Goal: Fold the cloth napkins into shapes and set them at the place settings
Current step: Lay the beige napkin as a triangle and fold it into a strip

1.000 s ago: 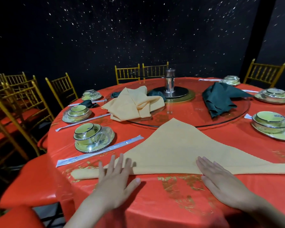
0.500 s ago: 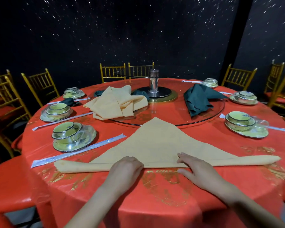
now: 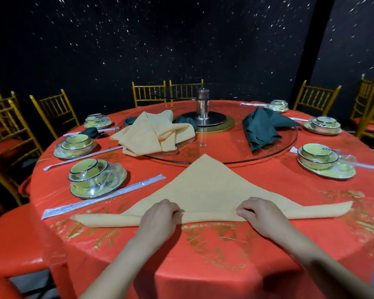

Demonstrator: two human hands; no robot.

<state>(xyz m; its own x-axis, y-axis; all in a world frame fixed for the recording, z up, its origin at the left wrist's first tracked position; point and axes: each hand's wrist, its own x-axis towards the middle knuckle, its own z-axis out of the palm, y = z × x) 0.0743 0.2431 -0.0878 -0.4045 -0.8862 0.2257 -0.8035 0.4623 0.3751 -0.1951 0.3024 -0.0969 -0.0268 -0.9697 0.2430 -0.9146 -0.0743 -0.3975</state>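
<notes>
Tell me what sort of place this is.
Most likely a banquet hall or restaurant dining room: a large round table in red cloth with a glass turntable, plastic-wrapped bowl sets at the places, and gold chairs around it.

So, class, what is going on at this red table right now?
A person is folding a pale yellow triangular cloth napkin on the round red-clothed table. The left hand and right hand both grip its rolled near edge. More loose yellow napkins and dark green napkins wait on the glass turntable.
</notes>
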